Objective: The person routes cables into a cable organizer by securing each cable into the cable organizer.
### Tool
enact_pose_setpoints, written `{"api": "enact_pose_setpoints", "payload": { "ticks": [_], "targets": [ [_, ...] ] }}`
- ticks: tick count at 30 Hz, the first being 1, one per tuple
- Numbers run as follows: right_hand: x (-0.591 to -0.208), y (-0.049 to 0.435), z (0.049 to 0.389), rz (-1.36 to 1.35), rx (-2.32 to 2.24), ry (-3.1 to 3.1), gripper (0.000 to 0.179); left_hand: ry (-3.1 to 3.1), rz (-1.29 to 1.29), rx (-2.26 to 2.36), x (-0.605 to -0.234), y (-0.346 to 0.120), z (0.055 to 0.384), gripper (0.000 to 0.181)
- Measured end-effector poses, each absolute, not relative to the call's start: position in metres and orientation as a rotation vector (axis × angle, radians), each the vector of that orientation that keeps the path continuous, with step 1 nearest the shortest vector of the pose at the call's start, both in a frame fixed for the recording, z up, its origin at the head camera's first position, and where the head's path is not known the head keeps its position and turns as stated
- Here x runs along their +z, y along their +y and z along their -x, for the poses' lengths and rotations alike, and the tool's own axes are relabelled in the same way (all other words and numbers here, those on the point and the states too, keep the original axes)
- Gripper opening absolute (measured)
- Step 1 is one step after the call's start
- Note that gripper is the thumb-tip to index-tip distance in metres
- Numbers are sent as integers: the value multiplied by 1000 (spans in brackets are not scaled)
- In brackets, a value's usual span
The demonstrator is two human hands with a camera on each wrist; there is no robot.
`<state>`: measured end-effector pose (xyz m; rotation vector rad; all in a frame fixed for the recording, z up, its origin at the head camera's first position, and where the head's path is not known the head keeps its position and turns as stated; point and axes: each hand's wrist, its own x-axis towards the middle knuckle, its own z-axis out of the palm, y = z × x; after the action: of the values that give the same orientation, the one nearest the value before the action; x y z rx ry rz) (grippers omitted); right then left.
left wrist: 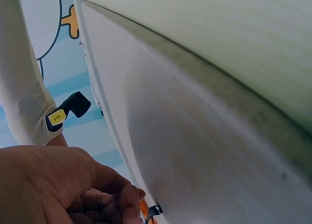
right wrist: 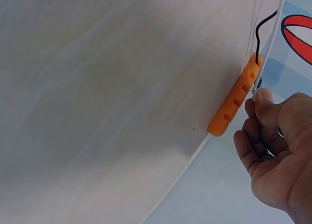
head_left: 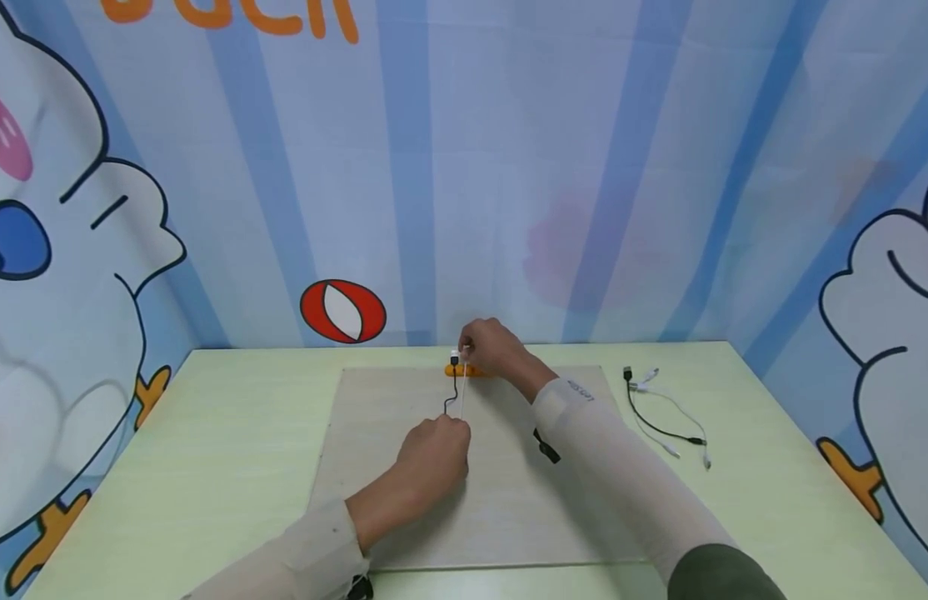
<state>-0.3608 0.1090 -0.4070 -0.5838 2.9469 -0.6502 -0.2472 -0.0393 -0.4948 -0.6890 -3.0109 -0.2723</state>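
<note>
An orange cable organizer (head_left: pixel 475 371) with a row of notches sits at the far edge of the pale board. My right hand (head_left: pixel 496 346) pinches the connector end of a white cable (head_left: pixel 464 387) right beside it; in the right wrist view the thumb and fingertips close over the plug (right wrist: pixel 255 92). Nearer to me, my left hand (head_left: pixel 436 454) pinches the lower stretch of that white cable between thumb and forefinger. A black cable (head_left: pixel 455 387) runs from the organizer's left end down towards the left hand, its plug standing beyond the organizer.
The pale board (head_left: pixel 539 517) lies on a light table (head_left: pixel 232 467). To the right, several black and white charging cables (head_left: pixel 662 432) lie loosely together. A printed cartoon backdrop (head_left: pixel 501 167) rises behind the table's far edge.
</note>
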Motion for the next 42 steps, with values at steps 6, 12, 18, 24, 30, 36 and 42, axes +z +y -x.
{"api": "enact_pose_setpoints", "payload": {
  "ticks": [6, 12, 18, 24, 30, 36, 42],
  "targets": [
    [-413, 108, 361, 585, -602, 2980, 17, -2980, 685, -262, -492, -38, 241, 20],
    [-414, 106, 360, 558, -504, 3027, 18, -2922, 669, -224, -467, -35, 222, 19],
    [-413, 104, 358, 526, -481, 3041, 19, -2921, 675, -176, -470, -34, 226, 17],
    [-411, 102, 358, 456, -470, 3035, 18, -2869, 699, -83, -476, -32, 225, 18],
    [-409, 101, 357, 431, -486, 3022, 18, -2789, 714, 15, -460, -28, 208, 18],
    [-406, 99, 354, 434, -474, 3035, 19, -2777, 785, 16, -474, -28, 217, 17],
    [-409, 96, 356, 434, -460, 3046, 20, -2781, 820, 136, -436, -24, 190, 19]
  ]
}}
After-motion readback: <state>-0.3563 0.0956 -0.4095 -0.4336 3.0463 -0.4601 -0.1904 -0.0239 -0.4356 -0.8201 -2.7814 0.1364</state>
